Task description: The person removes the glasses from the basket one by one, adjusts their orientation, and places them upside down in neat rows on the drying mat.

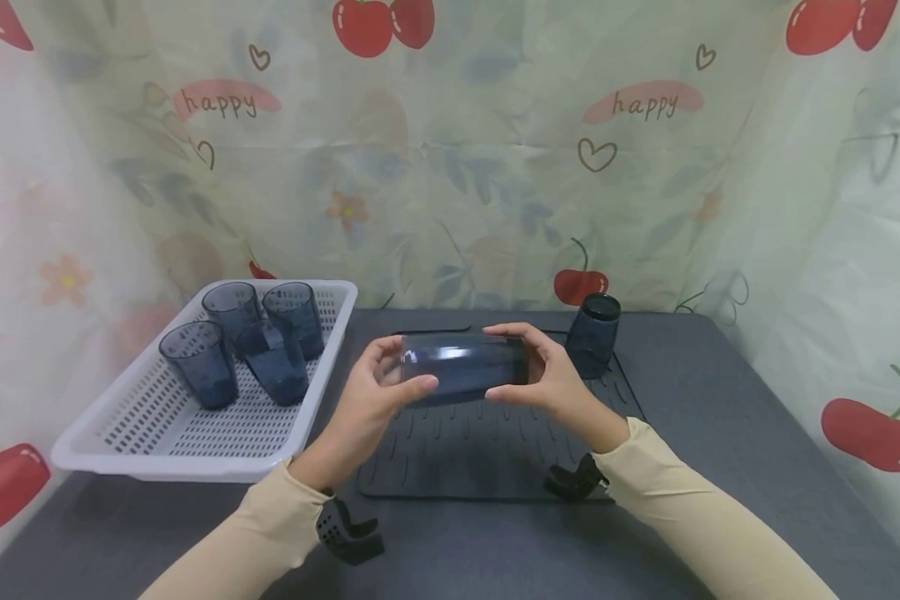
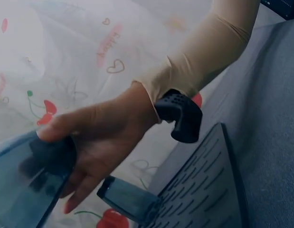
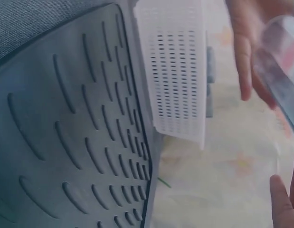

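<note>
In the head view, a blue-tinted drinking glass (image 1: 461, 367) lies sideways in the air above the black drying mat (image 1: 487, 458). The left hand (image 1: 367, 404) grips its left end, with the thumb along the near side. At the right end, the right hand (image 1: 558, 387) holds it between thumb and fingers. The left wrist view shows the right hand (image 2: 101, 137) against the glass (image 2: 28, 175). Part of the left hand (image 3: 251, 47) and the glass (image 3: 284, 71) appear at the right wrist view's edge. Another glass (image 1: 594, 337) stands upside down on the mat's back right corner.
To the left sits a white perforated basket (image 1: 180, 467) with several similar blue glasses (image 1: 202, 367) in it, mouths up and some tilted. A dark grey cloth (image 1: 720, 467) covers the table. A printed curtain (image 1: 450, 183) hangs behind and at both sides.
</note>
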Available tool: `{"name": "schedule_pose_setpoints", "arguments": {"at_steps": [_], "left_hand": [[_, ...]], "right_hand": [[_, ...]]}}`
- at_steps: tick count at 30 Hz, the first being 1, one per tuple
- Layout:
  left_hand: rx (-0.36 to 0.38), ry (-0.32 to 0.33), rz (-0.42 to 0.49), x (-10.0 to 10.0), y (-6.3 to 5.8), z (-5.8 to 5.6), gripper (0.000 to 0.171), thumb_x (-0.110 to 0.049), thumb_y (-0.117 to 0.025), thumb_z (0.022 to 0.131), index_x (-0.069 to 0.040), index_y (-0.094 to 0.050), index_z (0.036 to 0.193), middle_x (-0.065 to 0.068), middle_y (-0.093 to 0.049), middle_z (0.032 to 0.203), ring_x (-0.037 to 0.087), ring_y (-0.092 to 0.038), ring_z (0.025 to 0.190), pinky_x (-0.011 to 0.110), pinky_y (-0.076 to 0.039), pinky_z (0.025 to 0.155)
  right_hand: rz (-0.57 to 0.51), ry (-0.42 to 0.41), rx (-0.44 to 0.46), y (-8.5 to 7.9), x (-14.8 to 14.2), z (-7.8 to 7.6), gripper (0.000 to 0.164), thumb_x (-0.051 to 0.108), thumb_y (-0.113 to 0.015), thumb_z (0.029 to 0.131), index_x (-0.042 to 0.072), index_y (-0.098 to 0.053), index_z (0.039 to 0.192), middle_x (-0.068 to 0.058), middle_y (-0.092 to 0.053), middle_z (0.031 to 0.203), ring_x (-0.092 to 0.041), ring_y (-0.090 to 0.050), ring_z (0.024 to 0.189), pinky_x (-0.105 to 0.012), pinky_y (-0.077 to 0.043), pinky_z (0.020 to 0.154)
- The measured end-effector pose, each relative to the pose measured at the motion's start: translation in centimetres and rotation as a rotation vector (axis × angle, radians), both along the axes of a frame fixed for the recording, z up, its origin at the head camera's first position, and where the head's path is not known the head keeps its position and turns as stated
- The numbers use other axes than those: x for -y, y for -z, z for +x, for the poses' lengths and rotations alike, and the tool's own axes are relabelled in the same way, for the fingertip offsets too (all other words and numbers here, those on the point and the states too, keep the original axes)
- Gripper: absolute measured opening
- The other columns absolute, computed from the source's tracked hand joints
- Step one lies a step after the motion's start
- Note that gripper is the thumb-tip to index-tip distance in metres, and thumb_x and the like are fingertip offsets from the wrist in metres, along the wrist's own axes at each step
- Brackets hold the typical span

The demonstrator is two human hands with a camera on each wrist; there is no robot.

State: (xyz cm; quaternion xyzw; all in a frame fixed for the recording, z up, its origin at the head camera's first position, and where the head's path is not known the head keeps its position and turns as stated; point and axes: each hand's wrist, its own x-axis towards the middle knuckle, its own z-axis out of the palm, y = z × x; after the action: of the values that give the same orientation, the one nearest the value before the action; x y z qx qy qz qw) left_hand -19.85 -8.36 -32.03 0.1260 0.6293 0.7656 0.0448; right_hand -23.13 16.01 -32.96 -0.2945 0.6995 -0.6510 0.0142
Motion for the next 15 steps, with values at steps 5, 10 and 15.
{"name": "schedule_pose_setpoints", "arguments": {"at_steps": [5, 10, 15], "left_hand": [[0.002, 0.112, -0.062, 0.55, 0.34, -0.11, 0.069, -0.007, -0.077, 0.079, -0.009, -0.038, 0.136, 0.013, -0.048, 0.132, 0.021, -0.057, 0.113, 0.03, -0.053, 0.087], [-0.002, 0.18, -0.177, 0.74, 0.48, -0.32, 0.076, -0.01, -0.081, 0.076, -0.008, -0.036, 0.138, 0.014, -0.045, 0.136, 0.021, -0.057, 0.111, 0.031, -0.053, 0.083], [-0.012, 0.21, -0.3, 0.61, 0.79, -0.53, 0.081, -0.013, -0.082, 0.076, -0.008, -0.034, 0.141, 0.016, -0.04, 0.143, 0.024, -0.057, 0.111, 0.032, -0.053, 0.083]], "right_hand": [[-0.012, 0.012, 0.023, -0.16, -0.36, -0.02, 0.07, 0.009, -0.082, 0.076, 0.011, -0.047, 0.137, -0.012, -0.053, 0.124, -0.021, -0.059, 0.106, -0.031, -0.057, 0.084], [-0.049, -0.012, 0.02, 0.05, -0.61, -0.02, 0.07, 0.011, -0.08, 0.078, 0.008, -0.045, 0.138, -0.009, -0.055, 0.12, -0.02, -0.059, 0.104, -0.033, -0.057, 0.082], [-0.08, -0.015, 0.018, 0.1, -0.56, 0.08, 0.065, 0.012, -0.077, 0.08, 0.012, -0.045, 0.138, -0.005, -0.055, 0.123, -0.017, -0.058, 0.1, -0.031, -0.057, 0.074]]}}
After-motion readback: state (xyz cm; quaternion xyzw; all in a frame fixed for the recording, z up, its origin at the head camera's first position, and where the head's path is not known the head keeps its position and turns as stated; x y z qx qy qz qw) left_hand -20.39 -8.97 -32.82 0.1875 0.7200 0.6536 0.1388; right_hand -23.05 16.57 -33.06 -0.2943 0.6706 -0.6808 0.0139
